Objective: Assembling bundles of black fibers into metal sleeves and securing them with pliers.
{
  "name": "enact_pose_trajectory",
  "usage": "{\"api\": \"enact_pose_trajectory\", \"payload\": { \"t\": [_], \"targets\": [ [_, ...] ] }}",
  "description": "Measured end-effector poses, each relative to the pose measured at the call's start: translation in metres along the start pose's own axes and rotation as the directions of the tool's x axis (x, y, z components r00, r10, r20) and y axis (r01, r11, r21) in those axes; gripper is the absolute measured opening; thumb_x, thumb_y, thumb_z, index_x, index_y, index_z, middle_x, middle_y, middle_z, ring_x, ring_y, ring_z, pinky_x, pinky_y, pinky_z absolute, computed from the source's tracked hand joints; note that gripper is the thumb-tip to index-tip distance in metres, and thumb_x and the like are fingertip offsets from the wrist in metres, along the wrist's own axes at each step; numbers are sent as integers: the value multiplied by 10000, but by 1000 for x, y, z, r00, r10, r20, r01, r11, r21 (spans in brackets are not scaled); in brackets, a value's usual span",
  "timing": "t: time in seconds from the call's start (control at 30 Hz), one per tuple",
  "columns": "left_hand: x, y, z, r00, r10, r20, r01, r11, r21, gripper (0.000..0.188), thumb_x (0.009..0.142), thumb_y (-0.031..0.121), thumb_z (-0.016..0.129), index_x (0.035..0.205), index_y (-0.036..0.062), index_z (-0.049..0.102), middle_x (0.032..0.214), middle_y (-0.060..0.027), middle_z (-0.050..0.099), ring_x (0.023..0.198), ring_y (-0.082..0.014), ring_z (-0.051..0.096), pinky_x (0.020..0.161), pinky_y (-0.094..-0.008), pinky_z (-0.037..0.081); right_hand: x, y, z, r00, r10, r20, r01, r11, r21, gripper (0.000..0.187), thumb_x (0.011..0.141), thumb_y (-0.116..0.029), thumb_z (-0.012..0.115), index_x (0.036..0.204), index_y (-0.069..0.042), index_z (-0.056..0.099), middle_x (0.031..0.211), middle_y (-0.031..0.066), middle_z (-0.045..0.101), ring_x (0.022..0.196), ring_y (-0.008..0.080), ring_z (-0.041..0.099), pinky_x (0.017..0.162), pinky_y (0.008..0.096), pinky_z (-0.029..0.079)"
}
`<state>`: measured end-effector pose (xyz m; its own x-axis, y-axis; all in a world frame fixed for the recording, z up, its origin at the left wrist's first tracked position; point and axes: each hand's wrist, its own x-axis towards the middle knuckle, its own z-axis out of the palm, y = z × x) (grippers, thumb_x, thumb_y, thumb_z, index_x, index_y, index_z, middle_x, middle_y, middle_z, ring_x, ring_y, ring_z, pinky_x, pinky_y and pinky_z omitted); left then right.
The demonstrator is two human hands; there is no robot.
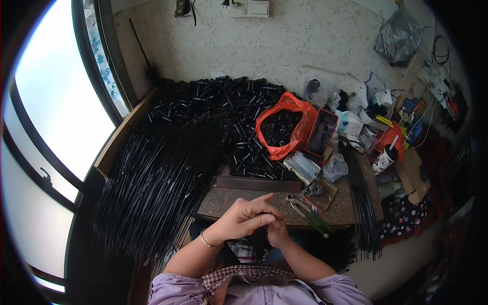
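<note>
- Above the near edge of the table [218, 206], the left hand [249, 213] and the right hand [278, 235] are brought together. The left index finger is stretched out apart, the left thumb is laid by the bent right fingers; whether anything is pinched there cannot be told.
- Thin dark rods [258, 249] below the hands are partly covered by them.
- Green-handled pliers [310, 216] are placed near the right hand; a dark bar [259, 184] is set on the far side of both hands.
- Black rods [152, 188] are massed at left, single ones hard to make out; farther off, small black parts [198, 104] are heaped, the lower layers hidden.
- More parts are held in a red bag [305, 119], its bottom unseen.
- On the phone [322, 132] at right, the screen cannot be made out clearly.
- Marks on a white packet [349, 122] are too small to be read.
</note>
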<state>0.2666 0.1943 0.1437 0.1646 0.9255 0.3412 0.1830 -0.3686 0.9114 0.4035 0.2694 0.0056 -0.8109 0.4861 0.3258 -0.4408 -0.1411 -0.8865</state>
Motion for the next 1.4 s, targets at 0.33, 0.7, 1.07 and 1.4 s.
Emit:
{"api": "enact_pose_trajectory", "payload": {
  "t": [0.33, 0.7, 1.07, 1.4],
  "targets": [
    [58, -147, -65, 981, 66, -183, 129, 483, 866, 242, 684, 110, 617, 918, 56, 647, 899, -57, 641, 909, -252, 572, 809, -346, 448, -10, 3, -9, 884, 221, -412, -148, 968, 200, 211, 920, -207, 453, 968, -9, 508, 737, 106, 578, 645, 196, 587, 568, 304, 466],
    [78, -154, -109, 811, -156, -563, 270, 955, 125, 128, 772, 19, 524, 898, 17, 501, 815, -68, 572, 751, -164, 571, 703, -293, 474, -1, 8, -23, 856, 271, -441, -194, 958, 214, 198, 937, -191, 423, 958, -10, 502, 744, 82, 580, 637, 173, 595, 583, 280, 486],
    [39, -173, -101, 884, -285, -370, 448, 294, 844, 131, 692, 163, 628, 802, 95, 647, 872, -84, 607, 833, -276, 599, 710, -378, 499, 0, 14, -6, 833, 249, -495, -165, 964, 208, 150, 920, -185, 455, 941, -46, 508, 747, 95, 593, 644, 197, 602, 561, 296, 476],
    [22, -127, -62, 806, -79, -587, 493, 640, 590, 207, 647, 153, 668, 829, 64, 624, 762, -114, 613, 752, -297, 603, 648, -357, 483, -22, 3, -15, 840, 253, -480, -159, 961, 228, 138, 858, -140, 570, 905, -11, 580, 828, 96, 622, 759, 172, 607, 712, 286, 486]
  ]
}}
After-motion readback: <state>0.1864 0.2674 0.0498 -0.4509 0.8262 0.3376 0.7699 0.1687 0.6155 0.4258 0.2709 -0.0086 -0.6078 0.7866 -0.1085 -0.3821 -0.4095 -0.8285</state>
